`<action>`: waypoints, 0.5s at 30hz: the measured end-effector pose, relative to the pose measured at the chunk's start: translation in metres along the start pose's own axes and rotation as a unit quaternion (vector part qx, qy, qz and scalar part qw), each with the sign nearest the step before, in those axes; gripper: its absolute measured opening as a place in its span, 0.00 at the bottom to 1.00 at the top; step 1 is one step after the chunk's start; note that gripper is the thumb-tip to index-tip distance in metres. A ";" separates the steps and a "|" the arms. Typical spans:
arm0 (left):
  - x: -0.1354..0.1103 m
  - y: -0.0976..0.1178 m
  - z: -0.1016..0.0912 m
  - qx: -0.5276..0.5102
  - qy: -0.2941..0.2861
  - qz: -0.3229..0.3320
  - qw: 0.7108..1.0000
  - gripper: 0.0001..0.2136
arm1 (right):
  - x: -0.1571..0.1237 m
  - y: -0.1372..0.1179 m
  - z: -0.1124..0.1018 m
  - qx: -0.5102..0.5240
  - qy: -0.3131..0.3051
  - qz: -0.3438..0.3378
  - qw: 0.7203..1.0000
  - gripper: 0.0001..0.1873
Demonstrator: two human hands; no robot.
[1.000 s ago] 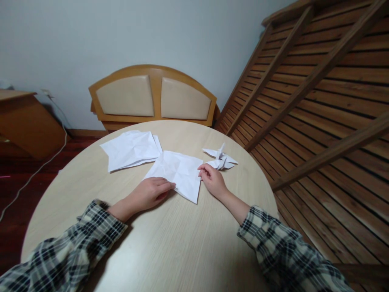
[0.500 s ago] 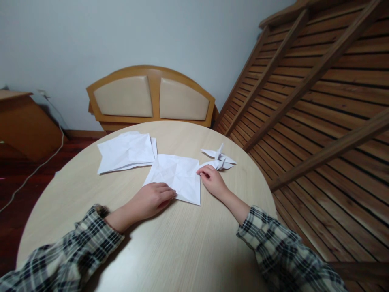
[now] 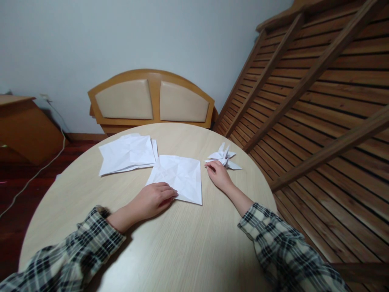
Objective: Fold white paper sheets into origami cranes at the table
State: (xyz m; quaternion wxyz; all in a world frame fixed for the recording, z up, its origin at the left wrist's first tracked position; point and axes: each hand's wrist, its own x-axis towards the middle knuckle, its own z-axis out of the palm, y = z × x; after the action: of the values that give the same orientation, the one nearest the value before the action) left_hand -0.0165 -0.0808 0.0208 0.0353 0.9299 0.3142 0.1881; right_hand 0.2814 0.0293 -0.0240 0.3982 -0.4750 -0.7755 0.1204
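Note:
A square sheet of white paper (image 3: pixel 179 176), marked with fold creases, lies in the middle of the table. My left hand (image 3: pixel 158 196) rests over its near left edge, fingers together and bent, with the tips on the paper; the thumb is mostly hidden. To the right of the sheet, my right hand (image 3: pixel 218 173) has its fingers closed at the near left end of a folded white paper crane (image 3: pixel 225 159). Several pointed folds overlap there, and more than one crane may be in this cluster. My hand covers part of it.
A stack of creased white sheets (image 3: pixel 129 154) lies at the left on the round wooden table (image 3: pixel 182 251). Behind the table stands a padded headboard (image 3: pixel 153 95). A slatted wooden frame (image 3: pixel 319 121) leans along the right side, and a cable (image 3: pixel 36 174) runs down at the left.
My right hand has moved slightly right and away from the square sheet, and the folded paper beside it has shifted right into a tighter cluster. My left hand stays on the sheet.

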 end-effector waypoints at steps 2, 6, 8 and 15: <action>0.000 0.000 0.000 -0.001 0.000 0.000 1.000 0.11 | 0.003 0.007 -0.001 -0.007 0.010 0.007 1.000 0.11; 0.001 0.002 0.000 -0.001 -0.008 -0.002 1.000 0.11 | 0.009 0.016 -0.002 -0.010 0.021 0.022 0.999 0.10; 0.002 0.002 0.000 -0.004 -0.015 -0.005 1.000 0.11 | 0.010 0.018 -0.003 -0.008 0.027 0.025 0.999 0.09; 0.000 -0.002 0.001 -0.012 -0.016 -0.004 1.000 0.12 | 0.004 -0.002 -0.007 0.017 -0.004 -0.064 0.998 0.18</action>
State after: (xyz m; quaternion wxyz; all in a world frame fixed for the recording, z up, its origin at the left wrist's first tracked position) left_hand -0.0173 -0.0791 0.0192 0.0522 0.9310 0.3152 0.1764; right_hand 0.2841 0.0302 -0.0166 0.4099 -0.4168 -0.8039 0.1095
